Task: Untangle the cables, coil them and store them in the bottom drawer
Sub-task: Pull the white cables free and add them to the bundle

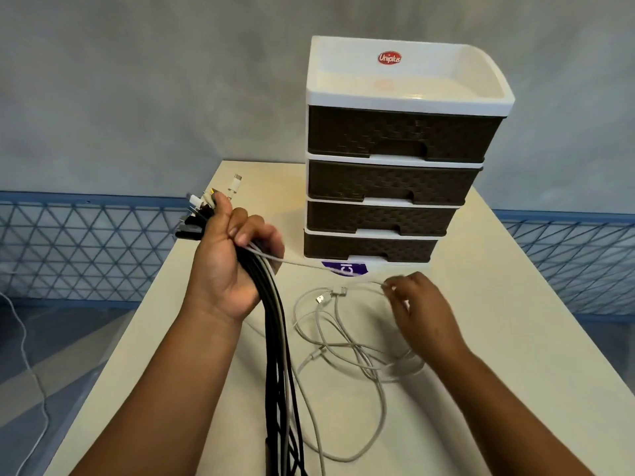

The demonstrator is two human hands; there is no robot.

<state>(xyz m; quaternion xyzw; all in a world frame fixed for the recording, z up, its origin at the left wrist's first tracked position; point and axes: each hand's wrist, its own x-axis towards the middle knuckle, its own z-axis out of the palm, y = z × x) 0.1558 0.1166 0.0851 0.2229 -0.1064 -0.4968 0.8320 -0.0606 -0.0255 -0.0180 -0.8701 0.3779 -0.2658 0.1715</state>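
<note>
My left hand (pixel 231 259) grips a bundle of black and grey cables (pixel 278 355) near their plug ends, which stick out above my fist; the cords hang down toward the table's front edge. A tangle of white cables (pixel 347 341) lies looped on the table to the right. My right hand (pixel 417 314) pinches a white strand at the tangle's far side. One thin white cable runs taut from my left fist toward the right. The drawer unit (pixel 395 176) stands behind, its brown bottom drawer (pixel 367 247) closed like the others.
The cream table (pixel 498 338) has edges on the left and right. A blue lattice fence (pixel 68 249) runs behind on both sides. A white cord (pixel 25 365) trails on the floor at the left. The unit's white top tray (pixel 405 77) holds nothing.
</note>
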